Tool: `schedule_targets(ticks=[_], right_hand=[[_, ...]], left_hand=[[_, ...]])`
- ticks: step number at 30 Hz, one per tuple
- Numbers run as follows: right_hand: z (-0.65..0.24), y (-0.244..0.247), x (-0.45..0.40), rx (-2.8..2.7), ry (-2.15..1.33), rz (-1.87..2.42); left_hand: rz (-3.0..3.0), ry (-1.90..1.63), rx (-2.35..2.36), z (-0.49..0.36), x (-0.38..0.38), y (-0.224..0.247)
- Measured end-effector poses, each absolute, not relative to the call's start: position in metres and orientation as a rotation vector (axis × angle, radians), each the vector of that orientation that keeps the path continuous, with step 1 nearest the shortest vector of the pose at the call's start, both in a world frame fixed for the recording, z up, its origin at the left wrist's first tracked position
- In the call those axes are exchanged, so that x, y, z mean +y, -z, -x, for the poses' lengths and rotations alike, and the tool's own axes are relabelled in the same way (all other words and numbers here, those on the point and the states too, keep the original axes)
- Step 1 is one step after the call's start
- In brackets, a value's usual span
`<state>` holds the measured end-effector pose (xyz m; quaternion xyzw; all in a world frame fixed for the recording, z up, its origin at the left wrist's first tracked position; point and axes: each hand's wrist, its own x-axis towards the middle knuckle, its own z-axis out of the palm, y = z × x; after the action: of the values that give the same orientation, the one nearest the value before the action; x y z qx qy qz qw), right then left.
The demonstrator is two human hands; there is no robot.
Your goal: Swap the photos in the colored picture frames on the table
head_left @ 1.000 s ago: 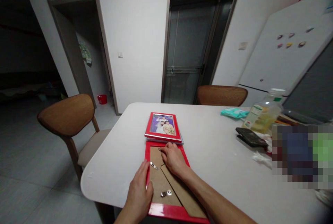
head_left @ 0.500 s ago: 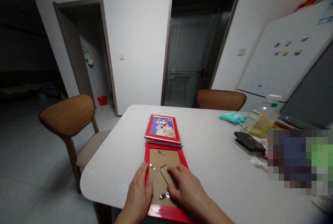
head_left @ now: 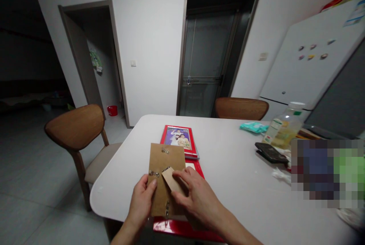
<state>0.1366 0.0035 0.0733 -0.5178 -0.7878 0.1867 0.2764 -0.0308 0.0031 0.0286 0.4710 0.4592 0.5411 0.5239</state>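
Note:
A brown backing board (head_left: 159, 195) with metal clips is raised over a red frame (head_left: 182, 226) on the table. My left hand (head_left: 141, 199) grips the board's left edge, thumb on top. The fingers of my right hand (head_left: 196, 193) are closed on the board's tilted stand flap (head_left: 172, 180). Beyond the board lies another red frame (head_left: 195, 147) holding a photo (head_left: 179, 137), stacked on something silver-edged. The board hides most of the lower frame.
At the right of the white table (head_left: 228, 154) are a teal packet (head_left: 253, 127), a bottle of yellow liquid (head_left: 285, 125), a black wallet-like item (head_left: 270, 153) and crumpled tissue (head_left: 281, 176). Wooden chairs stand at the left (head_left: 75, 127) and far side (head_left: 242, 108).
The backing board has come up out of the lower red frame, and its flap is now lifted in my right hand. My left hand has moved left and taken the board's edge.

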Motion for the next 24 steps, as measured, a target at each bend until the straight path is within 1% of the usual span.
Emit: schedule_targets(ticks=[3, 6, 9, 14, 17, 20, 22, 24], right_hand=[[-0.15, -0.063, 0.009, -2.066, -0.488, 1.464], [-0.173, -0.04, 0.019, -2.0, -0.349, 1.744], [-0.189, -0.018, 0.025, -1.985, -0.306, 1.924], [-0.196, -0.011, 0.028, -1.965, -0.341, 1.893], [-0.199, -0.017, 0.027, -1.82, -0.561, 1.875], [-0.198, -0.026, 0.02, -1.52, -1.01, 1.691], [-0.194, -0.033, 0.013, -1.28, -1.281, 1.449], [-0.188, -0.042, 0.005, -1.078, -1.419, 1.271]], left_hand=[[-1.015, -1.262, 1.102, 0.058, 0.006, -0.036], [-1.08, -1.146, 1.292, 0.094, 0.006, -0.034], [-1.124, -1.088, 1.404, 0.12, 0.008, -0.026], [-1.243, -1.125, 1.605, 0.136, 0.018, -0.02], [-1.33, -1.242, 1.764, 0.128, 0.02, -0.021], [-1.501, -1.316, 1.784, 0.095, 0.008, -0.021], [-1.799, -1.228, 1.653, 0.06, -0.007, -0.021], [-2.016, -1.071, 1.438, 0.021, -0.022, -0.022]])
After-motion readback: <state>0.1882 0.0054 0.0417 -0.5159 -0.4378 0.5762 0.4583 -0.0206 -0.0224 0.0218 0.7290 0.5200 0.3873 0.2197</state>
